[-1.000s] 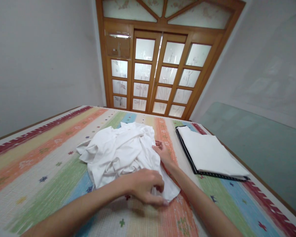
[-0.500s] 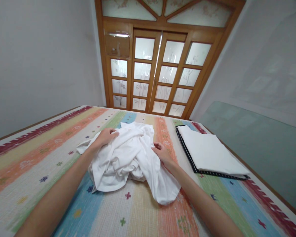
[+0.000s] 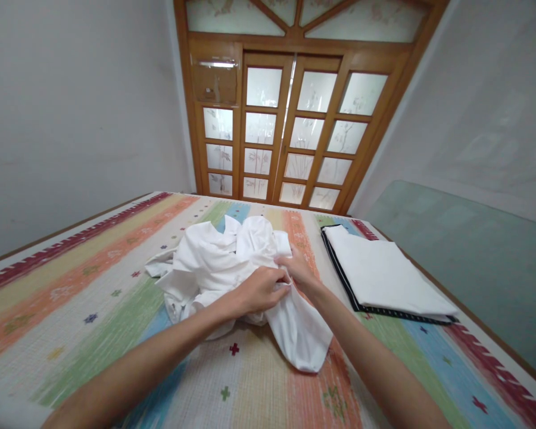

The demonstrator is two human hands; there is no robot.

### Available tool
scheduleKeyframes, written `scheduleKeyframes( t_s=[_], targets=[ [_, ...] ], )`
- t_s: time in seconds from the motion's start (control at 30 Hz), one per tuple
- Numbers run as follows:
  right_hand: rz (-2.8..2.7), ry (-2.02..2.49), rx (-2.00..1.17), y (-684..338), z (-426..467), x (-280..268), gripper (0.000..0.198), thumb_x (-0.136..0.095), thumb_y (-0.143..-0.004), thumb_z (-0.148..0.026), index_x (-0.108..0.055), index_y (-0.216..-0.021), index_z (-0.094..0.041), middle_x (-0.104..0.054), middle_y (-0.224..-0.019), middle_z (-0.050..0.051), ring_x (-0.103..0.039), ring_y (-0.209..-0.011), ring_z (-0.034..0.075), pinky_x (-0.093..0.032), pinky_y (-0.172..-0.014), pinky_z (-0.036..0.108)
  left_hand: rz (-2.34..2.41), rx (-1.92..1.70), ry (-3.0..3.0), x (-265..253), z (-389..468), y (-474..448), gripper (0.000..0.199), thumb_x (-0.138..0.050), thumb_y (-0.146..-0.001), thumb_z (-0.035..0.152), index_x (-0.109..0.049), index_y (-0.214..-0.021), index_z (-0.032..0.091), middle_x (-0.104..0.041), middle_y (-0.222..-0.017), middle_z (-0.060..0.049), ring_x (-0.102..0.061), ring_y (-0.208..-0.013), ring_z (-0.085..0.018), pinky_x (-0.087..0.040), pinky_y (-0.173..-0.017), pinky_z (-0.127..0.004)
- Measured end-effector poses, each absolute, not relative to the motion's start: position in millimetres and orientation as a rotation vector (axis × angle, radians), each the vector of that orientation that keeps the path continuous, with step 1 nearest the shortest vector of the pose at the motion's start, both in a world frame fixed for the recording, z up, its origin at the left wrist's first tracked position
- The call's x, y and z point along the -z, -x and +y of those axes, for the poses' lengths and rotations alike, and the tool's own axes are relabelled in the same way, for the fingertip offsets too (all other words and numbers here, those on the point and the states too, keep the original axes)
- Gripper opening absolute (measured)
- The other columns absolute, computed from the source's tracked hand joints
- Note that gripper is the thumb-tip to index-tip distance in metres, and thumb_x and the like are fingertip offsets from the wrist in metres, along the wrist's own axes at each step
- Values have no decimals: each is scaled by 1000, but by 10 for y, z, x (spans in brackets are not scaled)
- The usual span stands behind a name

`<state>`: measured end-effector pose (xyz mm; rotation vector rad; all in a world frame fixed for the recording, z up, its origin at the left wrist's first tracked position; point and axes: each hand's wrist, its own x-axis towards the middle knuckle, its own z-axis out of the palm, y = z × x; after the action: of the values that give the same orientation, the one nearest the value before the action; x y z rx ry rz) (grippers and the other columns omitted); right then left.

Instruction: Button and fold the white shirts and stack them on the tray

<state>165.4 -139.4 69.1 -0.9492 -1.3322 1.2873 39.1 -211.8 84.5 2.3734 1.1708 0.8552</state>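
Observation:
A crumpled white garment (image 3: 205, 253), perhaps a shirt, lies bunched in the middle of the striped cloth (image 3: 259, 396). My left hand (image 3: 261, 290) reaches across its front and pinches the fabric near its right side. Close beside it, my right hand (image 3: 296, 266) grips the same garment at the right edge, fingers curled on the cloth. One loose white flap hangs down toward me below both hands. Folds hide how the rest of the garment lies.
To the right lies a folded stack (image 3: 388, 274), white on top with a black dotted-edge layer beneath. A pale green panel (image 3: 464, 256) stands along the right side. Behind the far edge are wooden doors (image 3: 272, 125) with frosted panes; a grey wall (image 3: 80, 119) is at left.
My left hand has moved right, from the garment's left side to near my right hand, and now pinches fabric there. The garment has bunched up higher at the back.

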Motion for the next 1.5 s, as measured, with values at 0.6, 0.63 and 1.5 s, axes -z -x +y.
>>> scheduleKeyframes(
  t_s=[0.6, 0.63, 1.5],
  targets=[
    [-254, 989, -573, -3047, -751, -1036, 22, -43, -58, -11, -44, -76, -22, -53, -76, -3, -59, -73, 14, -55, -62, 26, 1559, -847, -2670, -479, -1829, 825, 83, -59, -84, 50, -26, -150, 14, -32, -156, -20, -30, -144, -33, -30, -115, -49],
    [-264, 1020, -605, -3043, -758, -1003, 22, -45, -59, -11, -43, -77, -22, -53, -76, -3, -60, -73, 14, -55, -61, 26, 1552, -771, -2655, -405, -1819, 825, 95, -60, -81, 56, -15, -154, 14, -22, -160, -21, -24, -147, -34, -27, -117, -49],
    [-743, 927, -709, -2218, -894, -744, 25, -62, -59, -21, -53, -83, -22, -62, -79, -4, -59, -72, 13, -51, -66, 24, 2052, -878, -2041, -587, -1214, 1903, 74, -53, -73, 71, -61, -122, 16, -63, -131, -14, -55, -124, -35, -38, -108, -45]
  ],
)
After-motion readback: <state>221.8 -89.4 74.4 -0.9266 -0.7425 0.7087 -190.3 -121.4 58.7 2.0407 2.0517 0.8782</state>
